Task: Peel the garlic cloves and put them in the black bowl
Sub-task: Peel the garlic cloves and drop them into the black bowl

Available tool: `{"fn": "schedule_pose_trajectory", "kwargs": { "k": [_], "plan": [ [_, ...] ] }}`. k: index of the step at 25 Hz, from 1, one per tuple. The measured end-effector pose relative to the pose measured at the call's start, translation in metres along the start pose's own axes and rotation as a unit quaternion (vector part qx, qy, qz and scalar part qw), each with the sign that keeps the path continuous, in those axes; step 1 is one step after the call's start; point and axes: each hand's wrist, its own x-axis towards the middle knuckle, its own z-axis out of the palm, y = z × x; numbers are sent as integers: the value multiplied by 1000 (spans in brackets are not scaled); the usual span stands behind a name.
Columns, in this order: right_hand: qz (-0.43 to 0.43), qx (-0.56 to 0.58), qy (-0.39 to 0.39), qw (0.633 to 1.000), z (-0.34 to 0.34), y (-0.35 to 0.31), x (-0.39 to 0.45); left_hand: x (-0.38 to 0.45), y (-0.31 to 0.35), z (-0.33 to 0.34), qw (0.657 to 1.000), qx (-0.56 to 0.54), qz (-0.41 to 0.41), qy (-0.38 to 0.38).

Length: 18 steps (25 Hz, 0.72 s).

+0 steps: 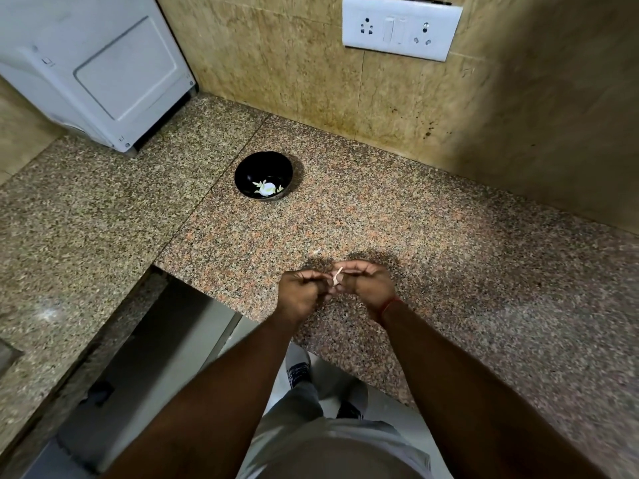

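Your left hand [300,292] and right hand [367,285] meet above the counter's near edge, fingers curled, pinching a garlic clove [336,277] between them. The black bowl [263,174] sits well beyond, slightly left, nearer your left hand.

There is 1 view, taken from the person's head and aimed forward and steeply down. It sits high above the granite counter [415,236], so the forearms run up from the bottom edge to the 2 hands, which meet near the middle of the frame. The wide lens bends the counter edges and the tiled wall [276,57] behind it. The floor and the person's shoes show at the bottom, directly below the camera.
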Motion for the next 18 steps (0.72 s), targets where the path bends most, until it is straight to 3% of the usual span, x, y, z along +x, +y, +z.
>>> {"fn": "schedule_pose_trajectory", "kwargs": {
  "k": [7, 15, 18],
  "plan": [
    [-21, 41, 12, 999, -6, -8, -6, -8, 14, 13, 997, -75, -8, 2],
    [-16, 26, 37, 999, -15, -14, -15, -13, 28, 30, 999, -18, -34, 26],
    [-10, 11, 46, 999, -20, -16, -20, -13, 22, 31, 998, 63, 24, 10]
  ]
}}
